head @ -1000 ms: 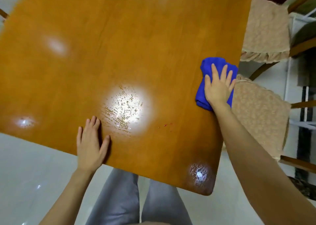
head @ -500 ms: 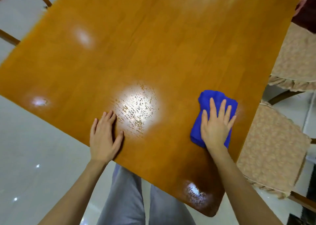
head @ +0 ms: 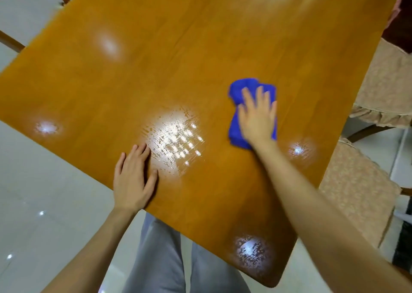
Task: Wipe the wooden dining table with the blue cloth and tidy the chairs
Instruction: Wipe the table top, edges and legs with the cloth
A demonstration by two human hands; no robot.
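My right hand (head: 257, 120) lies flat on the bunched blue cloth (head: 244, 87), fingers straight and slightly spread, pressing it onto the wooden table (head: 178, 58) at about 2 o'clock from the middle of the view; the hand is blurred. My left hand (head: 133, 176) rests open, palm down, near the table's edge at 8 o'clock, just beside a wet glare patch (head: 176, 141). Two cushioned chairs (head: 356, 192) stand at 3 to 4 o'clock.

**One camera, looking down from the head**

There is just one view. It sits high over the near edge of the worktop (head: 200, 47) and looks forward and down, quite close. The worktop looks tilted, with its near corner low on the right.
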